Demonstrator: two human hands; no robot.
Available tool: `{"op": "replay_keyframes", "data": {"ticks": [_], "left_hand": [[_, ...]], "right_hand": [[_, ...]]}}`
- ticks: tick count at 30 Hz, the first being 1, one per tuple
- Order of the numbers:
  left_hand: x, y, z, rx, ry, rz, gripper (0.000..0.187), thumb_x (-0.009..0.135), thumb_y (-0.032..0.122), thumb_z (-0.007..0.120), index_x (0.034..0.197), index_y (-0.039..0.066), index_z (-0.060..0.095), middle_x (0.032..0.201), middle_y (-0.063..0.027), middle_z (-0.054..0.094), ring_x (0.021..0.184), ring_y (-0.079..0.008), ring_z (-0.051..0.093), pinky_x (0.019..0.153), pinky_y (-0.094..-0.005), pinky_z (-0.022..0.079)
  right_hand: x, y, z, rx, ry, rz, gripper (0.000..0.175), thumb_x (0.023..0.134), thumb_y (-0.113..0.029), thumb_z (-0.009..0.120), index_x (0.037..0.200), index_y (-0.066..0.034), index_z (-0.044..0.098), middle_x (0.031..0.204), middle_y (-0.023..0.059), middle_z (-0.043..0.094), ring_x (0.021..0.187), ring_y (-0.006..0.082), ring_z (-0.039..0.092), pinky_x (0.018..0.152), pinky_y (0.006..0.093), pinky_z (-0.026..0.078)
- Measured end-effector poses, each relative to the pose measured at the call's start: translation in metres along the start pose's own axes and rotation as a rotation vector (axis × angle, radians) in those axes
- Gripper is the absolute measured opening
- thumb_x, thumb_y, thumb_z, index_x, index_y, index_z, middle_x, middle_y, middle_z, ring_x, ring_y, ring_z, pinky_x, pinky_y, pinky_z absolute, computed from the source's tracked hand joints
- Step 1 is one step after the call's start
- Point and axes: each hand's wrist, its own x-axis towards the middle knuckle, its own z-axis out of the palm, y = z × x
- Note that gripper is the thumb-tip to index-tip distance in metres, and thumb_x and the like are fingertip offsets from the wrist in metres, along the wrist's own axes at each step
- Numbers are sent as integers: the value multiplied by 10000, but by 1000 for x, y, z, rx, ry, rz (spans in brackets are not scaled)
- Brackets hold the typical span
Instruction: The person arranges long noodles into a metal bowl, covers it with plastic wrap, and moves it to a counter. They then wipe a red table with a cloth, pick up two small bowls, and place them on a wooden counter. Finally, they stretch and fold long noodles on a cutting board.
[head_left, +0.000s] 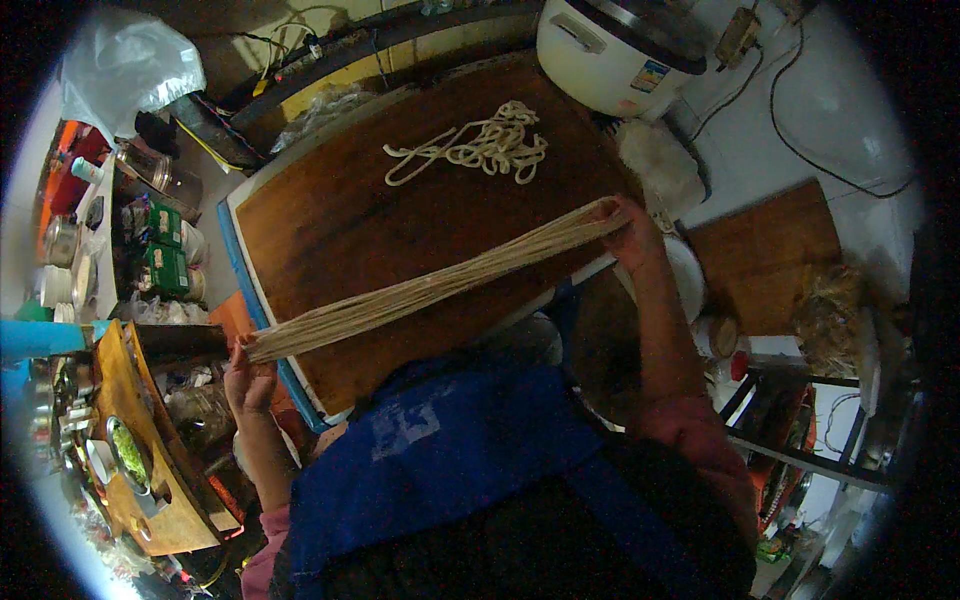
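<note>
A long bundle of pulled noodle strands (427, 289) stretches between my two hands across the front of a brown wooden board (337, 217). My left hand (251, 379) grips its lower left end, just past the board's blue-edged side. At the upper right, my right hand (631, 234) is closed around the other end. The strands run side by side and look nearly straight. Farther back on the board lies a loose heap of thicker pale dough strands (499, 146), with one loop trailing to the left.
A large white rice cooker (622, 56) stands behind the board's right corner, beside a pale bag (660, 161). On the left, a wooden counter (142, 450) carries a bowl of chopped greens (129, 454). A metal-framed rack (810, 450) is at my right. Cables (787, 97) hang at the upper right.
</note>
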Motion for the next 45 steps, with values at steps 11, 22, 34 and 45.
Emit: {"op": "replay_keyframes", "data": {"ticks": [11,22,34,45], "left_hand": [[-17,-4,-17,116,-53,9,255,938,166,515,1106,-18,568,1109,-176,598,1080,-295,551,958,-450,447],[-31,-31,15,-145,-157,-101,258,968,210,420,1019,6,569,988,-114,624,935,-220,592,859,-385,489],[-44,-61,20,271,31,170,211,955,212,465,970,32,575,958,-62,586,962,-213,545,926,-349,404],[-25,-61,-6,414,90,-10,251,909,168,519,1084,-10,546,1063,-85,586,1048,-207,535,990,-356,380]], "right_hand": [[31,-47,-36,-200,-242,-87,230,874,-254,558,711,-93,580,695,16,537,660,151,527,575,303,425],[62,-52,-42,-312,-284,16,262,854,-291,619,951,-48,604,810,67,596,709,140,582,588,302,523],[84,-67,-69,-318,-290,-2,292,882,-324,595,946,-41,626,869,70,631,693,167,621,563,330,538],[97,-39,-82,-855,-301,79,301,831,-357,664,896,-67,615,794,30,606,738,160,570,683,329,480]]}}
